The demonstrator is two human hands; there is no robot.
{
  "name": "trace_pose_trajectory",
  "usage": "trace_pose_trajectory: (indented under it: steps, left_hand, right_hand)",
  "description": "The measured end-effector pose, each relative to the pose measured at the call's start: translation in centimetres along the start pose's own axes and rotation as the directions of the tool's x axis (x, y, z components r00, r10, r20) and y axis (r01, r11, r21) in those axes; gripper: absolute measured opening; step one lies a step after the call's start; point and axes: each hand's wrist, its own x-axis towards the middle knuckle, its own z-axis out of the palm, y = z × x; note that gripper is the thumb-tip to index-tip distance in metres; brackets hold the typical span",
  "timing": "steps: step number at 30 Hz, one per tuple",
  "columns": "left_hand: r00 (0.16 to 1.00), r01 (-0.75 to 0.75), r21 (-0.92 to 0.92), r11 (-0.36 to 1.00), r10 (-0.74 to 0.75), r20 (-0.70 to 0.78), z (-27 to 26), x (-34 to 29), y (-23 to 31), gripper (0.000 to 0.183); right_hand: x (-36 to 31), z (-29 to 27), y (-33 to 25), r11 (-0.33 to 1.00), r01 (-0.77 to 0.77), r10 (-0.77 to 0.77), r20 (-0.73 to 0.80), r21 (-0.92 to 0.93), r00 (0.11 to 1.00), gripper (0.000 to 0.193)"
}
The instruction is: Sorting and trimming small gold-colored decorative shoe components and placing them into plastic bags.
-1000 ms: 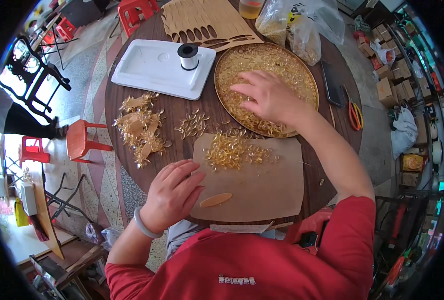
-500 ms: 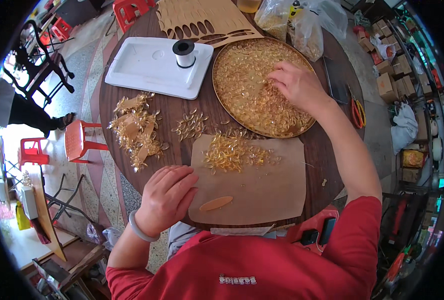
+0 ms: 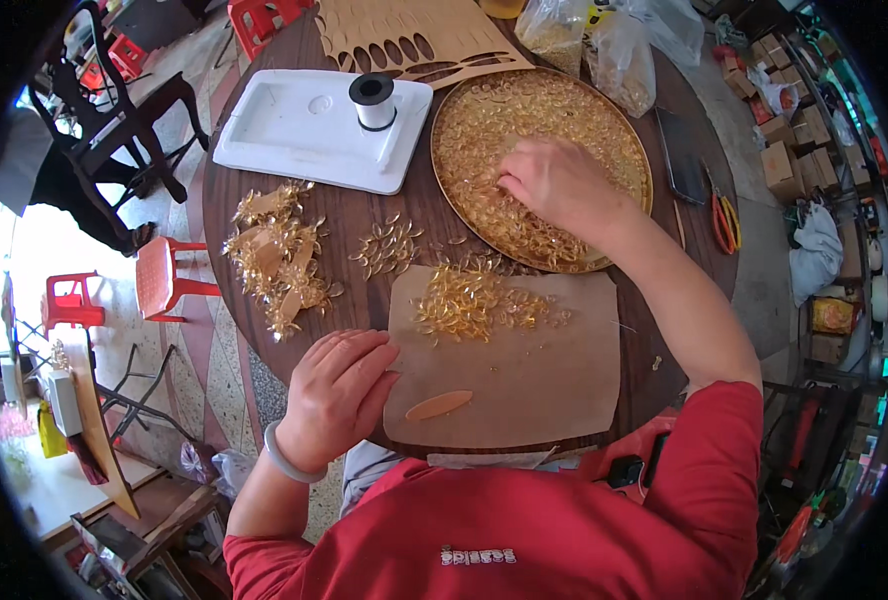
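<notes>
My right hand [image 3: 556,188] reaches over a large round tray [image 3: 436,160] filled with small amber, see-through oval pieces [image 3: 539,238]. Its fingers are bent and pressed together among the pieces; what they pinch, if anything, is hidden. At the table's near edge hovers or rests my left hand [image 3: 342,385], thumb a little apart from the loosely bent fingers, with nothing seen in it. Beside it, a brown paper sheet [image 3: 524,385] carries a heap of the amber pieces [image 3: 459,305] and one tan pointed-oval slip [image 3: 439,405].
Left on the round wooden table lie an amber pile with tan slips [image 3: 282,255] and a smaller pile [image 3: 386,247]. Behind stand a white tray [image 3: 284,135] with a wire spool [image 3: 372,100], a cut-out sheet [image 3: 414,35] and plastic bags [image 3: 621,70]. Orange-handled pliers [image 3: 726,225] lie right.
My right hand has moved left and slightly nearer over the round tray, its fingers now lower among the pieces. My left hand has stayed nearly still. The view has shifted slightly.
</notes>
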Motion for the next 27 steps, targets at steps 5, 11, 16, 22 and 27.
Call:
trace_pose_trajectory:
  steps: [5,11,16,22,27]
  left_hand:
    - [1.000,-0.012,-0.006,1.000,0.012,0.003,0.3,-0.1,0.1,0.023]
    - [0.999,-0.030,-0.019,0.999,0.030,0.010,0.7,0.2,0.5,0.023]
    - [1.000,-0.010,0.007,1.000,0.010,0.015,0.7,-0.1,0.8,0.024]
    - [0.999,0.015,0.002,1.000,-0.015,0.036,0.6,0.4,1.1,0.024]
    - [0.999,-0.020,0.002,1.000,0.020,0.043,0.2,1.6,1.8,0.024]
  right_hand:
    - [-1.3,-0.1,0.1,0.998,0.052,-0.054,-0.054,-0.044,0.997,0.011]
    - [-1.8,-0.5,0.9,0.996,0.059,-0.068,-0.152,-0.065,0.986,0.011]
    - [-3.7,-3.7,-0.5,0.999,-0.015,0.021,-0.140,0.045,0.990,0.011]
    - [-10.2,-5.9,-3.0,0.977,0.008,-0.042,0.156,0.213,0.987,0.012]
    - [-12.2,-6.5,-3.5,0.991,0.032,-0.053,0.164,0.128,0.985,0.011]
